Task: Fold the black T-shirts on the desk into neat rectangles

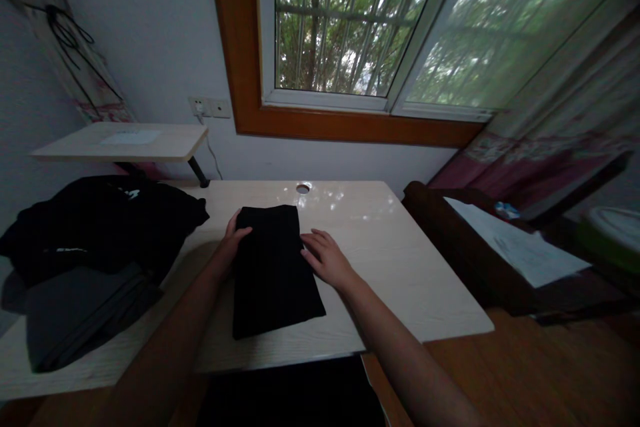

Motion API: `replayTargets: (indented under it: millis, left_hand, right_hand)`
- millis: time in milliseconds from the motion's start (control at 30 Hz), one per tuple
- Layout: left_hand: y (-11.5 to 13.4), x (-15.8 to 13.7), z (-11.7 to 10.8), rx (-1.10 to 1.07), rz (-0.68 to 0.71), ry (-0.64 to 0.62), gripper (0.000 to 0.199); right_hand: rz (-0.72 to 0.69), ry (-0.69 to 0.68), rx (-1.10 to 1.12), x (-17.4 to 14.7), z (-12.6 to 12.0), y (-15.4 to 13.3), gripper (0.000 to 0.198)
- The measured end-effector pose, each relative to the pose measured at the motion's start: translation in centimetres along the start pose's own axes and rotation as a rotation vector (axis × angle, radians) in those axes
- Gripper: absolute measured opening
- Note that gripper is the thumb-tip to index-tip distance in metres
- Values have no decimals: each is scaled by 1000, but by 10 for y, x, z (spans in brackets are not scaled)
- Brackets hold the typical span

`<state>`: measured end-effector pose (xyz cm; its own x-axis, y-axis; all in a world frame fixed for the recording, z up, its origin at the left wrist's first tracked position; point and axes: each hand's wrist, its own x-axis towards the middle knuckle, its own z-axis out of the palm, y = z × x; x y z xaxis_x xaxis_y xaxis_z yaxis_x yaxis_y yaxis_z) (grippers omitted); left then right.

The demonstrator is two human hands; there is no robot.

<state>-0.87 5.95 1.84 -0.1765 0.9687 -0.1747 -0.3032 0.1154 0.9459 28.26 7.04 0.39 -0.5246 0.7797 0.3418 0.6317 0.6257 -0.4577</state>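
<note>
A black garment [273, 273], folded into a flat, neat oblong, lies on the pale wooden table [405, 293]. What kind of garment it is, I cannot make out. Along its upper left edge rests my left hand [233, 243], with the thumb on top of the cloth and the fingers pointing away from me beside the edge. My right hand [327, 259] lies at the opposite edge, its fingers stretched out and the tips touching the cloth. Neither hand is closed around the fabric.
Loose black clothes [100, 220] and a dark grey garment [90, 313] are heaped on the table's left. Behind them stands a small raised shelf [175, 140] with paper on it. A brown sofa arm [450, 240] with a white sheet [515, 247] is at right. A barred window [345, 20] is ahead.
</note>
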Motion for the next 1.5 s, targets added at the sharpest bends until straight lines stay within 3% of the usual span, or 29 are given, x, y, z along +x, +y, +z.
replayTargets:
  millis: [133,233,467,667,867,1033,1167,1300,1500]
  left_hand:
    - [0,-2,-2,-27,38,-37,76]
    - [2,-6,-2,-67,80,-90,73]
    - [13,-16,-1,-127,89,-113,65]
    - [12,-14,-4,-113,81,-86,62]
    - [9,-8,-4,-168,53,-88,72]
    - [4,0,-6,-190,-24,-91,83]
    - [2,3,-9,-230,14,-107,84]
    - [0,4,-10,-220,43,-94,75]
    - [-1,6,-11,-221,23,-68,64]
  right_hand:
    - [60,18,113,2,1,-1,47]
    - [158,26,263,5,2,-4,63]
    - [354,-97,958,25,7,-29,90]
    - [436,-183,1198,33,14,-43,78]
    - [479,-94,1210,30,17,-41,69]
    - [458,-48,1053,30,5,-20,67]
    - [496,-28,943,25,-23,9,68]
    - [647,-45,935,19,-62,42,70]
    - [830,-11,952,6,-103,76,89]
